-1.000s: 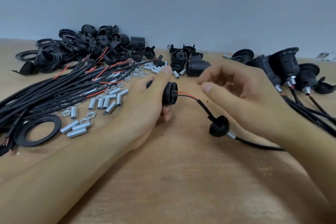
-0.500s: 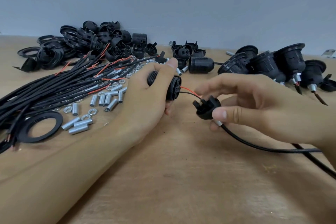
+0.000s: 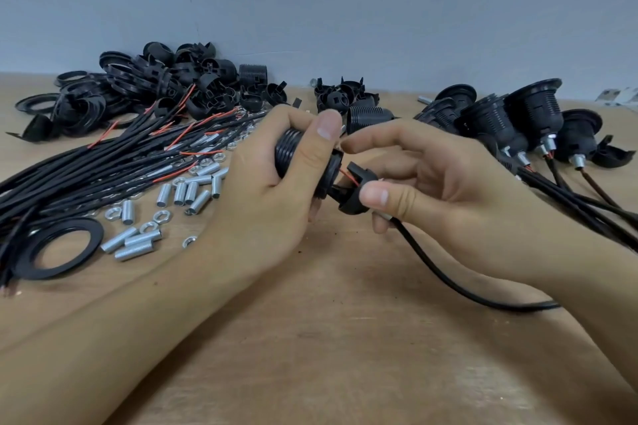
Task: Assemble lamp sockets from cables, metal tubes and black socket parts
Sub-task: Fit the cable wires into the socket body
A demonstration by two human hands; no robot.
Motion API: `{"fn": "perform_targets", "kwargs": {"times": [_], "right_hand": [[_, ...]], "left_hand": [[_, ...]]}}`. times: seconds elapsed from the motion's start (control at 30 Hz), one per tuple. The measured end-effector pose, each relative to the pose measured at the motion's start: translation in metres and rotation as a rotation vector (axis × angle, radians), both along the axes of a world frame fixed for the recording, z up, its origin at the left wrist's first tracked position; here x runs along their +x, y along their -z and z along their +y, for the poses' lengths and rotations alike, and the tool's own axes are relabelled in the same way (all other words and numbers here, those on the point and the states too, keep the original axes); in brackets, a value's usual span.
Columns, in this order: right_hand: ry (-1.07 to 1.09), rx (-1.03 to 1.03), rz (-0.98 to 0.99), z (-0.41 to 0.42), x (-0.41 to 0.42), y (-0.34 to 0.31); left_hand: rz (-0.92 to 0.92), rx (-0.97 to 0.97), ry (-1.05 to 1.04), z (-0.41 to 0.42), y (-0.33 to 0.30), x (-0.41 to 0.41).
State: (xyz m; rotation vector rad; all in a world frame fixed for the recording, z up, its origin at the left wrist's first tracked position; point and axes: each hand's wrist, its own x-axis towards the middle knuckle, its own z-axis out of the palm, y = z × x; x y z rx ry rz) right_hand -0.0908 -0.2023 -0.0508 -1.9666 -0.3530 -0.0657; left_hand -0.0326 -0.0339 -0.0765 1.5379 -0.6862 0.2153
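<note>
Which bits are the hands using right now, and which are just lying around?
In use: threaded socket body in left hand; socket cap and its cable in right hand.

Lying about: cable bundle, metal tubes, nuts, flat ring, finished sockets.

On the worktop (image 3: 345, 355) your cables (image 3: 86, 169) fan in from the left edge, with metal tubes (image 3: 186, 191) and nuts (image 3: 148, 227) just right of them and a ring (image 3: 57, 247) in front. Loose socket parts (image 3: 165, 86) pile along the back edge. Finished sockets (image 3: 524, 121) lie toward the back right corner.
</note>
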Motion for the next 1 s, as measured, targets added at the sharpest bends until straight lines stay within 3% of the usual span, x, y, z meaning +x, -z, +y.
{"fn": "perform_targets", "kwargs": {"times": [0.13, 0.3, 0.7, 1.0], "right_hand": [[0.017, 0.129, 0.016, 0.000, 0.001, 0.000], [0.075, 0.111, 0.014, 0.003, 0.001, 0.000], [0.254, 0.177, -0.187, 0.010, -0.004, -0.002], [0.222, 0.158, -0.187, 0.016, -0.003, 0.009]], "left_hand": [[-0.075, 0.049, -0.004, 0.000, 0.001, 0.001], [-0.035, 0.134, -0.033, 0.001, 0.004, 0.003], [0.138, -0.099, 0.041, 0.000, -0.001, 0.005], [0.172, 0.034, -0.087, 0.005, 0.004, 0.007]]}}
